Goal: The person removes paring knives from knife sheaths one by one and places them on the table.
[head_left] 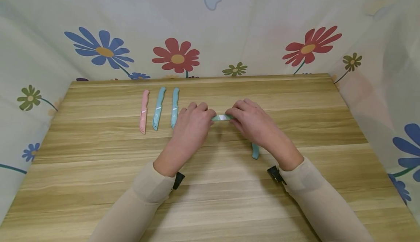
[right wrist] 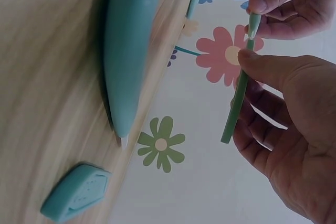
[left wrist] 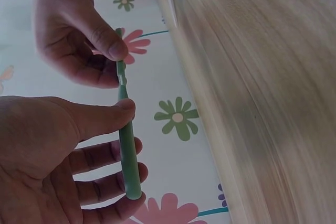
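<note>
Both hands hold a green-handled knife (head_left: 222,118) level above the table. My left hand (head_left: 194,122) pinches the rounded handle (left wrist: 130,163) between thumb and fingers. My right hand (head_left: 254,121) grips the flat green sheath (right wrist: 236,103) at the other end. A short pale stretch shows between the two hands. Below the right hand lies a teal handle (right wrist: 131,51) with a bit of metal at its narrow end. A teal sheath piece (right wrist: 76,192) lies close to it; whether they join, I cannot tell.
At the back left of the wooden table (head_left: 210,205) lie a pink knife (head_left: 143,111) and two teal knives, one (head_left: 159,108) beside the other (head_left: 175,105), roughly parallel. The left hand partly covers the nearest one. A flower-patterned curtain (head_left: 131,15) closes off the back and sides.
</note>
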`<state>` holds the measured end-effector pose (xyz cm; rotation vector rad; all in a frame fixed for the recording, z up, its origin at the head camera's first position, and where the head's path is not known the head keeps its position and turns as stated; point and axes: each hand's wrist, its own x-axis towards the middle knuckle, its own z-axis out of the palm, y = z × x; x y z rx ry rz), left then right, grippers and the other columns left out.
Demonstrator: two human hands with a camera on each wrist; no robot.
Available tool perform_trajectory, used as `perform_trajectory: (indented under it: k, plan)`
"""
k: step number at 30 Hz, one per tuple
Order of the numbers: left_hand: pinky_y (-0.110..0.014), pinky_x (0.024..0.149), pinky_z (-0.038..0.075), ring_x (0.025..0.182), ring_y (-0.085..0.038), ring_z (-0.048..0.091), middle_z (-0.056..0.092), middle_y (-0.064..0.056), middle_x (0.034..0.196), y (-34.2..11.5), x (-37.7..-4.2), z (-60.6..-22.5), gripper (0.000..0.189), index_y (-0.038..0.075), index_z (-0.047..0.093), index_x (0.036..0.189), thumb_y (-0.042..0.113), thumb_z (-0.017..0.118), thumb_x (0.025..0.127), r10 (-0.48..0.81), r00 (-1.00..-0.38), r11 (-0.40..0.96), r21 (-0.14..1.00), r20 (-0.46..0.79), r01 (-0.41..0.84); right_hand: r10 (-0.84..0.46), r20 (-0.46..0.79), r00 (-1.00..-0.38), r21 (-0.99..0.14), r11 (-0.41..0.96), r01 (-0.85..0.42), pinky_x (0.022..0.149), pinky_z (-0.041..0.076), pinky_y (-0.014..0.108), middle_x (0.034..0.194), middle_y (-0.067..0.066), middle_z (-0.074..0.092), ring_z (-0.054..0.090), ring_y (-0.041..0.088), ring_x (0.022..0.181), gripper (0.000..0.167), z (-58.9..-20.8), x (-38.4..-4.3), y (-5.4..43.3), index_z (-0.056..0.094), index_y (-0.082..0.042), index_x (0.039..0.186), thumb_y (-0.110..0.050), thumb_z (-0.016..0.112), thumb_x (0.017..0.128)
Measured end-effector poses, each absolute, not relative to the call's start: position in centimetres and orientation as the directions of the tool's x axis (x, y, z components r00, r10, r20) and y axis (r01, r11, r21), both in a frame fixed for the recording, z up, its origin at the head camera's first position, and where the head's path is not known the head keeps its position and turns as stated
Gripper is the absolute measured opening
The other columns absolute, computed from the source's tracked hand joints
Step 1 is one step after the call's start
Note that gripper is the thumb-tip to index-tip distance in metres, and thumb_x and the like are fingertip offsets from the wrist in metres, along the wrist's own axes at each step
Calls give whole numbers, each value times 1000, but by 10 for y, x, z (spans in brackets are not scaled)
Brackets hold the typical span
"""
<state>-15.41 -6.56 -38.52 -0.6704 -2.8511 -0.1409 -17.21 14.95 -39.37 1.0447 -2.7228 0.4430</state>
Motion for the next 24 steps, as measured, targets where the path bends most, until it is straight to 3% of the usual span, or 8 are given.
perform_trajectory:
  k: [24]
  plan:
    - [-40, 67, 53, 87, -28, 63, 68, -7, 96, -69, -155, -383, 21, 14, 82, 113, 19, 85, 93, 422, -878, 893, 65, 225, 446, -607, 290, -740, -217, 711, -669, 80, 51, 37, 106, 8, 68, 57, 26, 91, 24, -392, -173, 154, 77, -4, 118, -13, 81, 96]
